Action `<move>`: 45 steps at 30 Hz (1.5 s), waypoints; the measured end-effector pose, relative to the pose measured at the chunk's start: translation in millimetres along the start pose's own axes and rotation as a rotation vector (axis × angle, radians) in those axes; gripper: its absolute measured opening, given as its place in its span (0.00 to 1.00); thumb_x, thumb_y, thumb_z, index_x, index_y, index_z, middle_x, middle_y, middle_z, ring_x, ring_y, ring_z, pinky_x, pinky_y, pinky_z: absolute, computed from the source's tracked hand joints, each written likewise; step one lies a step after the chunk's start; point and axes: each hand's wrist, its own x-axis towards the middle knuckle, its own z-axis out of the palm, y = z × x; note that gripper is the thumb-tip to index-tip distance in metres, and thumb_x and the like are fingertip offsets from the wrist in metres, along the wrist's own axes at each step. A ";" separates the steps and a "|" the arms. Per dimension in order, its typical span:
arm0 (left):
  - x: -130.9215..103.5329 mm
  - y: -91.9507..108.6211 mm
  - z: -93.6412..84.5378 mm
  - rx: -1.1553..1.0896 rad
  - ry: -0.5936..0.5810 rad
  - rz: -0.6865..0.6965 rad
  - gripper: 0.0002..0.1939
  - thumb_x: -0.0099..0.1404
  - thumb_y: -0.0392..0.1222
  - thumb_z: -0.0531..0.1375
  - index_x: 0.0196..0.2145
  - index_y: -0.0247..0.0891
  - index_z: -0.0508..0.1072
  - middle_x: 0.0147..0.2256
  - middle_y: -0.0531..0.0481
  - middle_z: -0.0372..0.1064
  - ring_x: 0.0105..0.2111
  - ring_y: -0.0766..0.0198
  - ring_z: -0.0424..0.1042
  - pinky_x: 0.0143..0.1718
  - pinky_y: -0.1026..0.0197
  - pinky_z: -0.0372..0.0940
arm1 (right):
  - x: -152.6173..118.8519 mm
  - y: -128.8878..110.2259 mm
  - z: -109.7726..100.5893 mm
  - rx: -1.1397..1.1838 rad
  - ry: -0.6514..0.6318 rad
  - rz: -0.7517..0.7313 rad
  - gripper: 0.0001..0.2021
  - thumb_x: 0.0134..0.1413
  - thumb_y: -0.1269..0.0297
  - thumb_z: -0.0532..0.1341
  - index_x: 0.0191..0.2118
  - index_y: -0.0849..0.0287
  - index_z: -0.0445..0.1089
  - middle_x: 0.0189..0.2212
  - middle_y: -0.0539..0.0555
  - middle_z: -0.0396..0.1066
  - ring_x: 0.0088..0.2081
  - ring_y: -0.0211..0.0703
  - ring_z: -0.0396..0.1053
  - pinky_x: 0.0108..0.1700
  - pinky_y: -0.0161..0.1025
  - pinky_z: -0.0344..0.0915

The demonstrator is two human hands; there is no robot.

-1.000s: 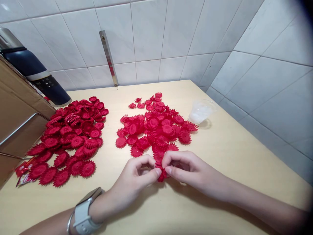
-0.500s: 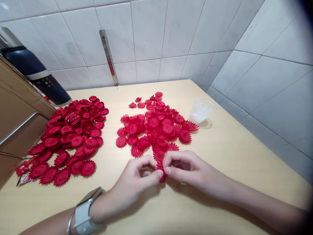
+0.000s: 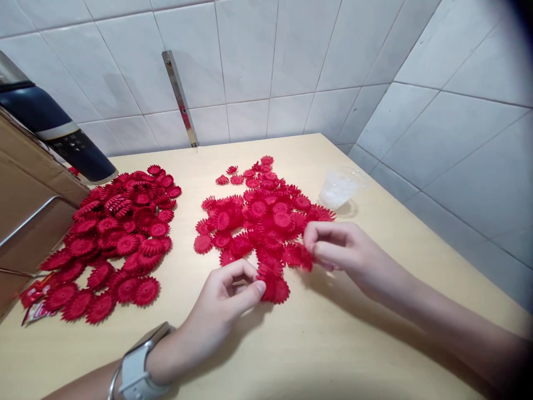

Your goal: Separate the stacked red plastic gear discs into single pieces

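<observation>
My left hand pinches the edge of a red fringed disc at the near end of the middle pile. To its right, my right hand has its thumb and forefinger pressed together at a red piece, which is blurred. Between and beyond my hands spreads the middle pile of red fringed discs. Another pile of discs, more thickly heaped, lies on the left of the table.
A clear plastic cup with whitish contents stands right of the middle pile. At the left are a cardboard box, a dark blue bottle and a small red packet. Tiled walls border the pale table.
My right hand has moved up and to the right, away from my left hand, with a red piece at its fingertips. The disc at my left hand now lies more exposed. The view has shifted slightly.
</observation>
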 end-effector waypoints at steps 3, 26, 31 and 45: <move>0.2 1.3 1.2 -0.021 0.016 -0.007 0.07 0.58 0.36 0.59 0.23 0.34 0.66 0.23 0.55 0.65 0.25 0.71 0.63 0.28 0.68 0.57 | 2.2 -2.4 -8.5 -0.044 0.168 -0.024 0.09 0.44 0.72 0.55 0.17 0.59 0.57 0.13 0.43 0.49 0.17 0.30 0.46 0.19 0.32 0.43; -2.9 6.1 4.5 0.154 -0.085 -0.005 0.08 0.61 0.39 0.56 0.26 0.34 0.70 0.25 0.52 0.65 0.28 0.68 0.64 0.32 0.66 0.59 | -14.1 2.3 26.8 0.310 -0.367 0.156 0.10 0.49 0.62 0.62 0.25 0.62 0.64 0.25 0.52 0.70 0.28 0.38 0.66 0.29 0.33 0.59; -3.4 6.1 5.2 0.154 -0.081 -0.020 0.09 0.61 0.40 0.56 0.26 0.34 0.70 0.25 0.52 0.65 0.28 0.68 0.63 0.32 0.66 0.58 | -13.4 2.8 25.9 0.306 -0.372 0.155 0.10 0.48 0.61 0.62 0.26 0.62 0.65 0.25 0.52 0.69 0.29 0.39 0.66 0.31 0.35 0.59; -3.2 5.4 3.5 0.097 -0.082 -0.022 0.07 0.60 0.37 0.56 0.25 0.35 0.69 0.25 0.53 0.65 0.27 0.68 0.63 0.30 0.67 0.57 | -11.3 2.5 24.1 0.318 -0.406 0.141 0.07 0.53 0.71 0.57 0.24 0.62 0.63 0.19 0.45 0.60 0.22 0.30 0.56 0.24 0.29 0.52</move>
